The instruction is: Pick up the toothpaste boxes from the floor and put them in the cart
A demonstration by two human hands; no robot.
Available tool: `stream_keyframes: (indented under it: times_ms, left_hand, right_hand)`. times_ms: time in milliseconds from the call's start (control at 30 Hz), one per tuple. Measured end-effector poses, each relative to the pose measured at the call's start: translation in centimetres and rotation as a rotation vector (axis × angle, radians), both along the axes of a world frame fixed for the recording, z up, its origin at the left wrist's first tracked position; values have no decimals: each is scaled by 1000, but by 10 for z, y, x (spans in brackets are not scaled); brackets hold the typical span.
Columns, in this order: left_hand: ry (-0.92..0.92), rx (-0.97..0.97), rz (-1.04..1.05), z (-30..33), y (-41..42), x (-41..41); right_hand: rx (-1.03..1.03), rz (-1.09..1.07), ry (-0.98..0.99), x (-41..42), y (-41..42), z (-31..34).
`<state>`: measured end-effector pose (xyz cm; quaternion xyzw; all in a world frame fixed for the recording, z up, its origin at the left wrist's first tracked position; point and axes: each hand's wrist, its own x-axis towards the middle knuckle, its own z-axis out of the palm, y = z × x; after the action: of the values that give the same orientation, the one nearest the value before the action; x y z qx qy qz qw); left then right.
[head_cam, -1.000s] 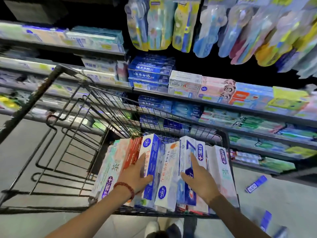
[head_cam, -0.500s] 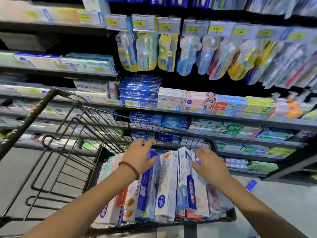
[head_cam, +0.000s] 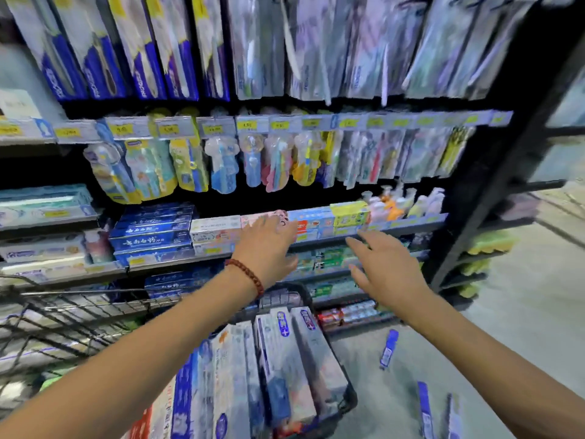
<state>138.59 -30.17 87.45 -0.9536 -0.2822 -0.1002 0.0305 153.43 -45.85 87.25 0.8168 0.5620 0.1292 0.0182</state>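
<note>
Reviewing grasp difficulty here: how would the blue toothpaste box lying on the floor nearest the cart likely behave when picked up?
The blue toothpaste box looks like a slim carton, so probably stiff and light. It lies flat on the smooth floor, so fingers may have to slide or tip it to get under an edge. Flat sides make rolling unlikely.

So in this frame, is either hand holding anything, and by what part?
Nothing is held. The left hand and right hand are both raised with fingers spread, above the toothpaste boxes in the cart.
</note>
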Motion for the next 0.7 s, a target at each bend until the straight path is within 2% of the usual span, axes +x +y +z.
stream_keyframes:
  times_ms: [133,333,533,700]
  left_hand:
    - [34,60,-103,25,-48,60]
    - [44,50,-240,47,-148,164]
    - [7,105,-420,31,-250,262]
    - [67,106,-505,2,-301,325]
  right_hand:
    - [89,-61,-103,47,-59,22]
    - [131,-250,-136,120,-180,40]
    - [135,-456,-60,186,-303,26]
    - [112,-549,-36,235,-369,-7]
